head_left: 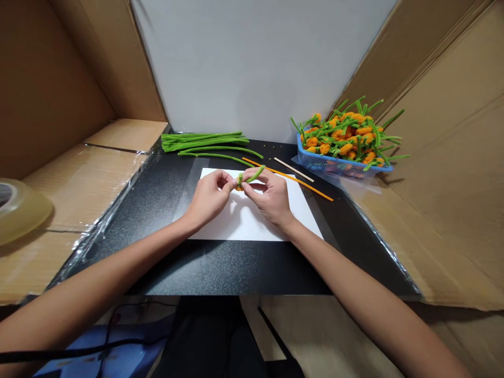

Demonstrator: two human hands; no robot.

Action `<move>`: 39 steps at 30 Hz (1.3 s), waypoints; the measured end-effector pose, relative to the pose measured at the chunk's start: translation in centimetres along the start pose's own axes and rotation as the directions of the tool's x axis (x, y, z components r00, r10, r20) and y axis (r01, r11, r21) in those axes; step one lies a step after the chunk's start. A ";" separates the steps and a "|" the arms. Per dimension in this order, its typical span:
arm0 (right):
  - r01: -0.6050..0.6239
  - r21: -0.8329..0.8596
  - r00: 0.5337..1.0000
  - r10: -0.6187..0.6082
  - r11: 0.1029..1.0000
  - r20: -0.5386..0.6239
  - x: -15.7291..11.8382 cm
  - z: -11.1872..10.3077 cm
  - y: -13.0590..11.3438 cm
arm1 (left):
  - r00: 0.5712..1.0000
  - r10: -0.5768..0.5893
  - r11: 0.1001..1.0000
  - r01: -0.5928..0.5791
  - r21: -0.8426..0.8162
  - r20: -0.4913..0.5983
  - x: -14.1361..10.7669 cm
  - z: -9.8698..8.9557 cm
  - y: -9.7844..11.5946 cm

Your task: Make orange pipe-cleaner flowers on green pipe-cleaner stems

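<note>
Between my fingertips, over a white sheet of paper (pixel 260 226), is a small pipe cleaner flower (pixel 239 184) with an orange underside and green on top. One green pipe cleaner end sticks out to the upper right of it. My left hand (pixel 212 194) pinches it from the left with thumb and forefinger. My right hand (pixel 270 197) grips it from the right, thumb and fingers closed by the green end. Part of the flower is hidden behind the fingers.
Green pipe cleaners (pixel 205 140) lie at the back left. An orange pipe cleaner (pixel 315 190) and a thin wooden stick (pixel 293 169) lie behind the paper. A blue basket (pixel 331 163) heaped with orange-and-green pieces stands back right. A tape roll (pixel 35 212) rests on cardboard at left.
</note>
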State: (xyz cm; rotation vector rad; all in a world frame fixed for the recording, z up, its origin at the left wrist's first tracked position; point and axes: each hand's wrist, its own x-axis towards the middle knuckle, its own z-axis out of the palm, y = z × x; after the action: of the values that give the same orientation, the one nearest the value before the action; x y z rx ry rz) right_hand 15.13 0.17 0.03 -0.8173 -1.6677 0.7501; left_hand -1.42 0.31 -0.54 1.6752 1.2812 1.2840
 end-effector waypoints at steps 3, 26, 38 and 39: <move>-0.072 0.117 0.997 0.070 0.991 0.021 0.2 -0.1 0.1 | 0.996 -0.079 0.971 0.085 -0.221 0.039 0.2 0.3 -0.1; -0.031 -0.102 0.981 0.011 0.994 -0.196 0.2 0.3 -0.6 | 0.923 -0.342 0.715 0.376 -0.590 0.175 0.1 0.7 0.6; -0.074 -0.013 0.986 0.072 0.997 -0.152 0.3 0.6 -0.6 | 0.919 -0.375 0.660 0.357 -0.661 0.122 -0.5 1.2 0.9; -0.076 -0.016 0.987 0.073 0.997 -0.145 0.3 0.6 -0.6 | 0.922 -0.370 0.662 0.350 -0.663 0.118 -0.5 1.3 0.9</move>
State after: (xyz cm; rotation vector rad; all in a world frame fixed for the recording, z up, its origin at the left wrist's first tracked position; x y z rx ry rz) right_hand 14.36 0.05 0.54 -0.9312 -1.5253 0.7082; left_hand 0.07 -0.41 -0.28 0.8305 0.9195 1.3036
